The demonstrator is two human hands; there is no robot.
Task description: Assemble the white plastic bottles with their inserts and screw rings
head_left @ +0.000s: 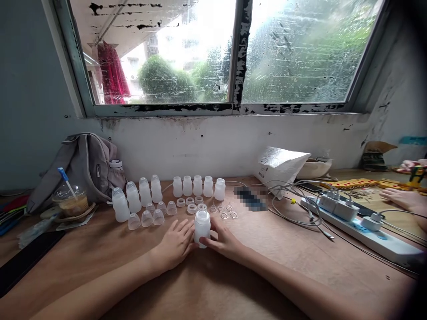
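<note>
In the head view an uncapped, frosted baby bottle (pixel 202 229) stands upright on the wooden table. My right hand (pixel 222 238) is closed around its right side, thumb across the front. My left hand (pixel 177 240) lies flat on the table, fingers stretched out, its thumb by the bottle's base. Several clear dome caps (pixel 147 218) stand left of it, behind my left hand. Just beyond the bottle are several white collar rings (pixel 191 208). Thin clear rings with stems (pixel 224 215) lie to the right of those.
Several capped bottles (pixel 133 197) stand at left; open bottles (pixel 198 186) line the back. A drink cup (pixel 71 200), backpack (pixel 83 164) and black phone-like slab (pixel 30 258) are left. Cables, a power strip (pixel 363 231), a white bag (pixel 278 169) and another person's hand (pixel 402 198) are right.
</note>
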